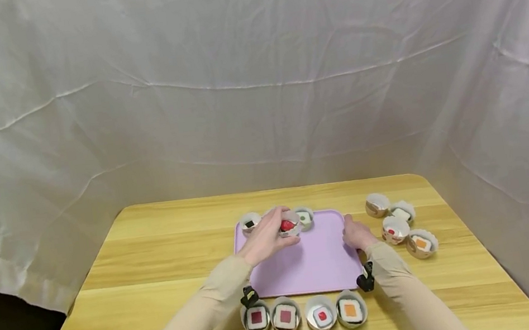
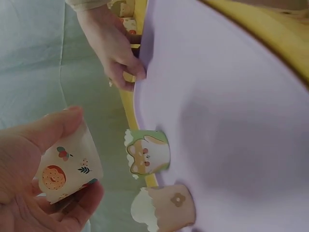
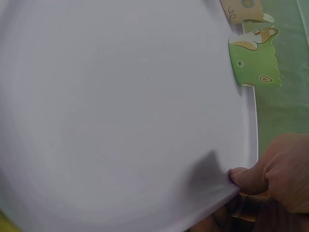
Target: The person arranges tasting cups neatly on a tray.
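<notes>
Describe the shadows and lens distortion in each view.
Head view: faint shadow on the tray near the left hand; left wrist view: broad, soft-edged shadow across the tray; right wrist view: darker shadow beside the right hand, tray outline bowed, likely by the lens.

Tray point(image 1: 304, 266) common to all views

The person wears long, plain beige sleeves, the left sleeve point(image 1: 190, 322) and right sleeve point(image 1: 414, 293) both creased toward the wrist. A small, blocky black device point(image 1: 249, 297) with a yellowish mark sits at the left forearm; a second black device point(image 1: 365, 278) sits at the right.
</notes>
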Available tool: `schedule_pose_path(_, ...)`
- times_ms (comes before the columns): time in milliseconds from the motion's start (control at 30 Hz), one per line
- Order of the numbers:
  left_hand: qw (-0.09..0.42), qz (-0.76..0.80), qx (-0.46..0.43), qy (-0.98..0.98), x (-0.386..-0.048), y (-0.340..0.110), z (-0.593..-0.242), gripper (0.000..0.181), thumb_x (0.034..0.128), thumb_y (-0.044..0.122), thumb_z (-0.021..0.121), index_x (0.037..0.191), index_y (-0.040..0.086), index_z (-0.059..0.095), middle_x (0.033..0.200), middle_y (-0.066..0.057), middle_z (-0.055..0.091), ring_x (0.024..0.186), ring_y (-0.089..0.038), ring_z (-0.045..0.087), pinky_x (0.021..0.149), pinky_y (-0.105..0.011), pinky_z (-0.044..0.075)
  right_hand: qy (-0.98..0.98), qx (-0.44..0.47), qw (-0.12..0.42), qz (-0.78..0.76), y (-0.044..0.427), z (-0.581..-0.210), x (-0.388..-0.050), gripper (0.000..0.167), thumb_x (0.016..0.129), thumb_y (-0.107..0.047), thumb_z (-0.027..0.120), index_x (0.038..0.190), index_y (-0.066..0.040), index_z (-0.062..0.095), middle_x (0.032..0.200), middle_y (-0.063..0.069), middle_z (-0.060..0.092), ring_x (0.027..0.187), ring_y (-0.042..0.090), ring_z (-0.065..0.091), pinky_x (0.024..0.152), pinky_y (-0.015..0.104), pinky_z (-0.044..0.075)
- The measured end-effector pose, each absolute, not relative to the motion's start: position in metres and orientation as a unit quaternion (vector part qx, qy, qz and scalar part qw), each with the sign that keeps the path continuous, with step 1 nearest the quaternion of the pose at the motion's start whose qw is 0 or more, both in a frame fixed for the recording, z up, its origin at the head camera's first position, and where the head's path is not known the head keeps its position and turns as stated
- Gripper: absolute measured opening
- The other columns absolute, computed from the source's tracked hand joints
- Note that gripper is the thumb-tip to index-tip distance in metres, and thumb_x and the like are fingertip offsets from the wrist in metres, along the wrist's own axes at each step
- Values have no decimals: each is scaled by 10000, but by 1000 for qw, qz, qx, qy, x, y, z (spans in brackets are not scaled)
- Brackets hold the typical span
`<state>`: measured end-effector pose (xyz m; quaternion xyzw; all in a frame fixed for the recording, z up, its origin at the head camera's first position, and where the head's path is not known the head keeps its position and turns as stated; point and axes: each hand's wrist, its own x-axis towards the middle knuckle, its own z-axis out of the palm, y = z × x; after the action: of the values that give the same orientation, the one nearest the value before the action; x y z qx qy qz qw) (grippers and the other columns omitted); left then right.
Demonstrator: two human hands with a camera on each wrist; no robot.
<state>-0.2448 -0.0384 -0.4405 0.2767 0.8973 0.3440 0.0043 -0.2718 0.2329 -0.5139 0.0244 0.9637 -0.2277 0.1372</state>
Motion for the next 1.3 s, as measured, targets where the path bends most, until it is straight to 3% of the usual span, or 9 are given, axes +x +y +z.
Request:
schedule_pose_path(233, 7, 320, 281, 905, -258, -17, -434, 725, 874, 279, 785, 1442, 2, 429, 1417, -171, 563, 1333, -344, 538, 1161, -469, 438, 964, 26, 142, -223, 234, -512, -274, 518, 1004, -63, 437, 1430, 163, 249, 1252, 435, 533, 1101, 498, 611, 877, 525, 574)
schedule_pose_path(533, 22, 320, 281, 904, -272, 13, -428, 676, 887, 277, 777, 1413, 13, 443, 1389, -168, 582, 1308, -305, 565, 1126, -414, 478, 964, 31, 146, -219, 236, -510, -273, 487, 998, -59, 456, 1397, 154, 278, 1191, 417, 562, 1011, 464, 636, 735, 452, 597)
schedule_pose_path(967, 16, 244, 264, 933, -288, 46, -435, 693, 875, 335, 785, 1410, 46, 452, 1362, -148, 617, 1273, -291, 596, 1057, -397, 531, 966, 31, 147, -212, 236, -508, -270, 510, 999, -71, 462, 1412, 157, 269, 1226, 424, 552, 1067, 485, 627, 835, 505, 586)
schedule_pose_path(1100, -5, 215, 264, 940, -294, 56, -445, 685, 856, 371, 797, 1371, 52, 478, 1296, -117, 658, 1193, -271, 640, 1003, -366, 558, 966, 26, 143, -215, 236, -507, -270, 511, 995, -70, 459, 1406, 165, 268, 1227, 431, 547, 1089, 505, 618, 864, 523, 582)
schedule_pose_path(1300, -37, 152, 259, 953, -300, 69, -457, 694, 834, 447, 796, 1353, 86, 509, 1291, -58, 679, 1176, -240, 634, 1025, -331, 531, 968, 17, 134, -211, 237, -506, -268, 486, 988, -62, 468, 1377, 172, 293, 1190, 422, 566, 1066, 504, 628, 846, 523, 588)
